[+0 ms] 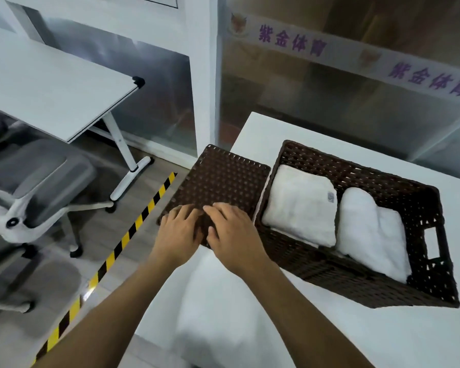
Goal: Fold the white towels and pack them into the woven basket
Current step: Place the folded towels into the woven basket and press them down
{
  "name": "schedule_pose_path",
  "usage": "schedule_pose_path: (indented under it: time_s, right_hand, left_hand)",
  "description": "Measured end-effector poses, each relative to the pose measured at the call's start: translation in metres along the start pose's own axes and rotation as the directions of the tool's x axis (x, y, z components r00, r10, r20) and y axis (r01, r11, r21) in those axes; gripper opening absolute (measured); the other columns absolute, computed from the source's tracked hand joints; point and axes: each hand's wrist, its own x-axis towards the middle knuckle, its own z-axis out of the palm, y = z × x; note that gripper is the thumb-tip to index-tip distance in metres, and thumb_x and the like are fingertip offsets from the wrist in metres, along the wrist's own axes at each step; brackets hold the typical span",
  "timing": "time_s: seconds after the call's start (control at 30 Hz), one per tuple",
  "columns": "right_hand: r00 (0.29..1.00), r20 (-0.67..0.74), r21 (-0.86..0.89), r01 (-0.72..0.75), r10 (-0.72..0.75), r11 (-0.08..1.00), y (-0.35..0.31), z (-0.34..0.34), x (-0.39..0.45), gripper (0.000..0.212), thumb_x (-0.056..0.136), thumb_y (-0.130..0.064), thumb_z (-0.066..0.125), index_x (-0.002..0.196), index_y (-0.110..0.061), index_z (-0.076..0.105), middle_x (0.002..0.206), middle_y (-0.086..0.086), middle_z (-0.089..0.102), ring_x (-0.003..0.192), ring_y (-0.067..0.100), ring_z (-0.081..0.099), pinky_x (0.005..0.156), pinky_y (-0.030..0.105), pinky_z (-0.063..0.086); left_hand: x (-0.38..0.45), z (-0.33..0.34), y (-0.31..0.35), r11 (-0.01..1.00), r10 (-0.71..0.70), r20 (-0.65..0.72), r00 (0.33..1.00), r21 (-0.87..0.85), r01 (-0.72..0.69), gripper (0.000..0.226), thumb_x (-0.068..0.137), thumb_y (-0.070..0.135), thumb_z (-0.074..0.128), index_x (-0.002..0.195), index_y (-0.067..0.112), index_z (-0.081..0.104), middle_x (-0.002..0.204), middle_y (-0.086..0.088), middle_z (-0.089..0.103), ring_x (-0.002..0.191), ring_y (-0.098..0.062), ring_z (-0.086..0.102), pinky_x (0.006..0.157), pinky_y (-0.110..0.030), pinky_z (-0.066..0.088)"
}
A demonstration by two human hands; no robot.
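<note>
A dark brown woven basket (316, 264) stands on the white table (356, 335). Two folded white towels lie side by side in it: a flat one on the left (300, 205) and a rounder one on the right (369, 232). Left of the basket is its flat woven lid (223, 176), which sticks out past the table's left edge. My left hand (178, 229) and my right hand (234, 232) hold the lid at its near edge, fingers laid over the top. The thumbs are mostly hidden.
A pale, blurred cloth-like shape (213, 301) lies on the table under my forearms. On the left stand a grey office chair (37, 187) and a white desk (51, 86). Yellow-black floor tape (133, 227) runs along the table. A frosted glass partition (329, 102) is behind.
</note>
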Motion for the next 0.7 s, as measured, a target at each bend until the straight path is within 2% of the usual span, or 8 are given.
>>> schedule_pose_path:
  time_s: [0.13,0.23,0.3,0.43,0.53,0.6,0.7]
  right_hand:
    - [0.961,0.223,-0.036,-0.156,0.160,0.987,0.015,0.053,-0.022,0.048,0.096,-0.020,0.054,0.143,-0.018,0.050,0.136,0.002,0.055,0.121,0.026,0.054,0.105,0.040,0.043]
    - [0.878,0.387,-0.104,-0.264,0.284,0.959,0.032,0.087,-0.041,0.055,0.099,-0.022,0.051,0.152,-0.018,0.038,0.150,0.003,0.045,0.134,0.026,0.046,0.111,0.037,0.036]
    - [0.834,0.442,-0.134,-0.302,0.330,0.944,0.041,0.107,-0.052,0.062,0.100,-0.024,0.051,0.157,-0.017,0.029,0.158,0.003,0.037,0.140,0.025,0.040,0.114,0.036,0.033]
    - [0.778,0.510,-0.182,-0.319,0.367,0.930,0.055,0.137,-0.070,0.072,0.100,-0.025,0.053,0.161,-0.016,0.017,0.167,0.005,0.022,0.149,0.024,0.029,0.121,0.035,0.025]
    - [0.759,0.528,-0.189,-0.332,0.381,0.924,0.058,0.154,-0.080,0.075,0.098,-0.023,0.054,0.162,-0.017,0.014,0.170,0.004,0.014,0.152,0.023,0.025,0.123,0.039,0.022]
    - [0.765,0.507,-0.189,-0.351,0.397,0.917,0.060,0.159,-0.084,0.077,0.097,-0.022,0.054,0.162,-0.019,0.013,0.170,0.001,0.012,0.152,0.022,0.023,0.124,0.041,0.019]
    - [0.782,0.466,-0.196,-0.366,0.414,0.910,0.063,0.157,-0.088,0.078,0.096,-0.023,0.055,0.162,-0.021,0.014,0.168,-0.001,0.018,0.151,0.021,0.025,0.124,0.045,0.017]
  left_hand:
    - [-0.009,0.038,-0.020,1.000,-0.005,0.090,0.996,-0.021,0.007,0.039,0.093,0.031,0.053,0.131,0.021,0.056,0.137,-0.002,0.056,0.133,-0.036,0.047,0.105,-0.048,0.041]
    - [-0.010,0.065,-0.031,0.999,0.002,0.232,0.973,0.046,-0.013,0.050,0.100,0.034,0.047,0.148,0.025,0.041,0.156,-0.001,0.040,0.146,-0.032,0.031,0.114,-0.045,0.030]
    - [-0.008,0.078,-0.036,0.997,0.004,0.297,0.955,0.070,-0.026,0.056,0.102,0.034,0.044,0.156,0.024,0.030,0.164,-0.004,0.027,0.151,-0.033,0.021,0.118,-0.046,0.025]
    - [-0.001,0.105,-0.046,0.993,-0.025,0.405,0.914,0.113,-0.023,0.065,0.103,0.034,0.041,0.161,0.026,0.013,0.169,-0.004,0.006,0.155,-0.032,0.007,0.122,-0.046,0.016]
    - [-0.004,0.125,-0.058,0.989,-0.062,0.440,0.896,0.150,-0.005,0.070,0.102,0.034,0.042,0.161,0.027,0.005,0.169,-0.004,0.001,0.155,-0.031,0.001,0.124,-0.047,0.011]
    - [-0.005,0.134,-0.061,0.985,-0.055,0.408,0.912,0.170,-0.017,0.071,0.101,0.035,0.043,0.161,0.027,0.005,0.169,-0.005,0.004,0.155,-0.032,0.003,0.124,-0.048,0.008]
    - [-0.007,0.138,-0.052,0.985,-0.026,0.342,0.939,0.170,-0.034,0.068,0.098,0.036,0.047,0.160,0.023,0.020,0.165,-0.009,0.022,0.153,-0.035,0.014,0.123,-0.050,0.010]
